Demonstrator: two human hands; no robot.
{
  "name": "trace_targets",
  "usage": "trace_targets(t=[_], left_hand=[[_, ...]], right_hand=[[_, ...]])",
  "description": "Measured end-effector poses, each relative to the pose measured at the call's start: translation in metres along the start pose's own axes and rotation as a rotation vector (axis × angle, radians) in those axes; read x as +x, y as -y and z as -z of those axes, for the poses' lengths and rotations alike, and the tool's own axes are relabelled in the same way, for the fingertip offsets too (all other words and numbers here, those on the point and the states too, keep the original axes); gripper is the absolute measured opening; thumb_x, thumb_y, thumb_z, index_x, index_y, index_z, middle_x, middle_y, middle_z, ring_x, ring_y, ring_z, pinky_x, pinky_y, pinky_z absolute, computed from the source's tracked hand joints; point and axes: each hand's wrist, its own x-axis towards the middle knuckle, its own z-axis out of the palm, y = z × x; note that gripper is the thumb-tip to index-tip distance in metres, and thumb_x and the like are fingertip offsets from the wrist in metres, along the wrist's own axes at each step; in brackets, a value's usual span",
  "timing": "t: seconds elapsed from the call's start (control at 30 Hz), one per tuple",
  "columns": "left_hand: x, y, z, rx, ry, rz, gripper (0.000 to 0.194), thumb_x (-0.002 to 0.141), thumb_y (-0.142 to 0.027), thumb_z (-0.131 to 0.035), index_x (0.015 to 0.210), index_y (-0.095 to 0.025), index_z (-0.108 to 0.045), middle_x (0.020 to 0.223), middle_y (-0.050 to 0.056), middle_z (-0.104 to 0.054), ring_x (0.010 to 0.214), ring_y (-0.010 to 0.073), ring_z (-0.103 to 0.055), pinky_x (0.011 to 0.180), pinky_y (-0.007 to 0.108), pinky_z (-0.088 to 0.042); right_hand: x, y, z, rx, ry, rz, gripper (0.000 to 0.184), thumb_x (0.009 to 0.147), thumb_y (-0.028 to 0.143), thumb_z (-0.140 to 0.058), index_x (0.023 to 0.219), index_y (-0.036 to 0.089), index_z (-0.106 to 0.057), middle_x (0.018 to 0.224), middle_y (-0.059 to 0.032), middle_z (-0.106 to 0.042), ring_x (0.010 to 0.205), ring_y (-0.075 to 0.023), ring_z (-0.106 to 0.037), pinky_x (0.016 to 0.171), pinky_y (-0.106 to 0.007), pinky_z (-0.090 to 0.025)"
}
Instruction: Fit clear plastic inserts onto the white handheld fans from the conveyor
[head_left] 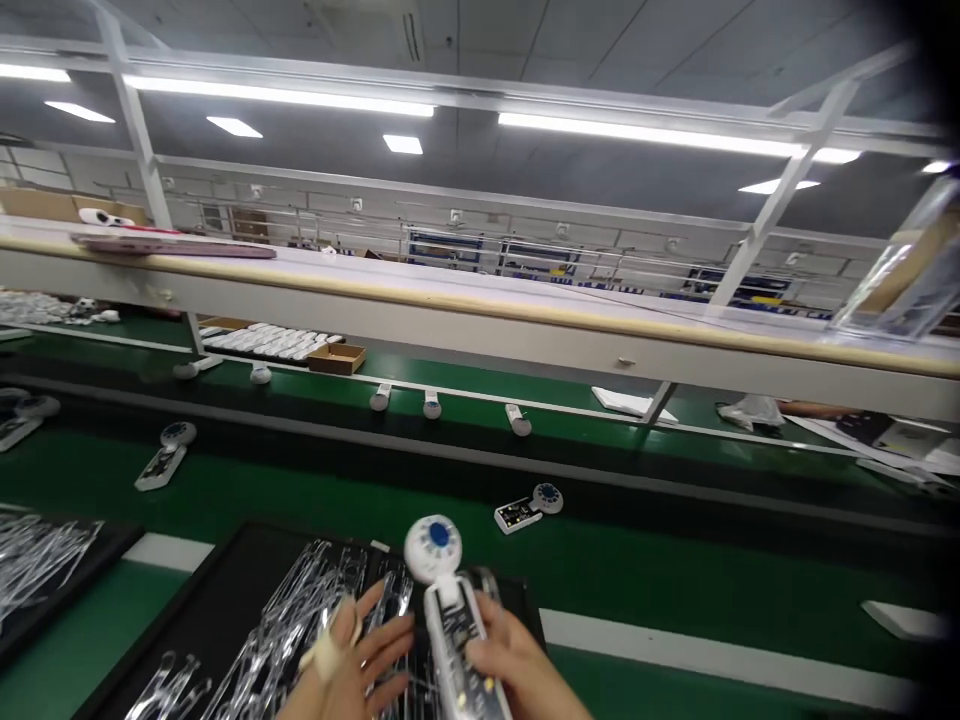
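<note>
A white handheld device (450, 610) with a round head and a blue centre lies lengthwise between my hands at the bottom middle, its circuit board showing. My right hand (517, 670) wraps its fingers round the device's right side. My left hand (360, 655), with tape on one finger, has its fingers stretched flat over clear plastic strips (300, 620) in a black tray (217, 590), fingertips touching the device's left edge.
Similar white devices (527, 508) lie on the green conveyor belt (675, 570), one at the left (166, 452). A second black tray (45, 560) with strips sits far left. A long shelf beam (480, 320) crosses above. A cardboard box (336, 357) stands behind.
</note>
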Motion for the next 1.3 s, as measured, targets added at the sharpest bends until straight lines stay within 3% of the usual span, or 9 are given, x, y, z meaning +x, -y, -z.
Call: trace_targets(t=[0.07,0.13,0.37,0.63,0.7,0.87,1.03,1.17,1.3], left_hand=[[-0.012,-0.010,-0.013,-0.147,0.164,0.044,0.071,0.070,-0.065,-0.055,0.118,-0.012,-0.051,0.098,0.018,-0.067,0.103,0.0347,-0.059,0.084,0.045,-0.047],[-0.026,-0.022,-0.020,-0.236,0.227,0.025,0.054,0.074,-0.052,-0.060,0.106,-0.008,-0.058,0.093,0.017,-0.068,0.099,0.0334,-0.061,0.084,0.043,-0.048],[-0.049,-0.039,-0.004,-0.360,0.058,-0.189,0.030,0.078,-0.034,-0.062,0.098,-0.012,-0.061,0.088,0.011,-0.070,0.088,0.0261,-0.065,0.082,0.040,-0.051],[-0.060,-0.032,-0.006,-0.314,0.094,-0.243,0.042,0.075,-0.039,-0.065,0.109,-0.014,-0.061,0.096,0.010,-0.070,0.091,0.0251,-0.064,0.089,0.035,-0.049],[-0.064,-0.031,-0.008,-0.292,0.089,-0.237,0.048,0.074,-0.040,-0.065,0.114,-0.015,-0.059,0.097,0.009,-0.069,0.091,0.0252,-0.065,0.089,0.035,-0.049],[-0.070,-0.037,-0.016,-0.263,0.017,-0.278,0.056,0.071,-0.040,-0.067,0.119,-0.014,-0.056,0.097,0.010,-0.070,0.092,0.0268,-0.065,0.087,0.036,-0.050],[-0.067,-0.034,-0.021,-0.194,0.061,-0.255,0.050,0.068,-0.038,-0.069,0.111,-0.013,-0.062,0.098,0.012,-0.069,0.102,0.0304,-0.060,0.092,0.040,-0.047],[-0.061,-0.025,-0.018,0.083,0.051,-0.202,0.046,0.063,-0.037,-0.075,0.104,-0.020,-0.066,0.117,0.010,-0.063,0.117,0.0282,-0.050,0.096,0.035,-0.041],[-0.054,-0.021,-0.021,0.318,-0.026,-0.137,0.047,0.060,-0.041,-0.076,0.099,-0.019,-0.068,0.109,0.012,-0.066,0.104,0.0300,-0.058,0.076,0.034,-0.047]], right_hand=[[-0.010,-0.017,-0.041,-0.002,0.188,-0.001,0.067,0.051,0.043,-0.079,0.109,0.018,-0.058,0.091,-0.0067,-0.067,0.091,-0.0248,-0.063,0.086,-0.036,-0.043],[-0.019,-0.027,-0.070,-0.118,0.204,0.054,0.071,0.054,0.052,-0.076,0.114,0.019,-0.055,0.096,-0.0070,-0.066,0.094,-0.0243,-0.061,0.089,-0.036,-0.042],[-0.042,-0.037,-0.101,-1.033,-0.520,0.321,0.061,0.084,0.059,-0.036,0.135,0.025,-0.037,0.098,-0.0081,-0.062,0.082,-0.0266,-0.061,0.066,-0.035,-0.047],[-0.038,-0.060,-0.145,-1.333,-0.601,0.504,0.047,0.091,0.047,-0.029,0.135,0.032,-0.037,0.093,-0.0069,-0.055,0.052,-0.0174,-0.056,0.039,-0.028,-0.042],[-0.037,-0.063,-0.147,-1.315,-0.630,0.552,0.047,0.091,0.045,-0.031,0.135,0.032,-0.037,0.095,-0.0084,-0.054,0.057,-0.0178,-0.057,0.040,-0.028,-0.044],[-0.037,-0.078,-0.142,-1.225,-0.646,0.604,0.049,0.092,0.043,-0.030,0.140,0.035,-0.026,0.127,-0.0100,-0.050,0.110,-0.0309,-0.053,0.077,-0.044,-0.051],[-0.042,-0.086,-0.125,-1.057,-0.501,0.525,0.054,0.092,0.047,-0.026,0.143,0.036,-0.013,0.131,-0.0070,-0.048,0.094,-0.0261,-0.063,0.057,-0.032,-0.053],[-0.048,-0.073,-0.107,-1.139,-0.531,0.499,0.051,0.089,0.053,-0.035,0.137,0.038,-0.032,0.109,-0.0067,-0.058,0.084,-0.0258,-0.062,0.059,-0.033,-0.050],[-0.043,-0.051,-0.094,-1.081,-0.587,0.526,0.048,0.086,0.058,-0.036,0.127,0.037,-0.048,0.102,-0.0052,-0.058,0.091,-0.0243,-0.059,0.069,-0.032,-0.048]])
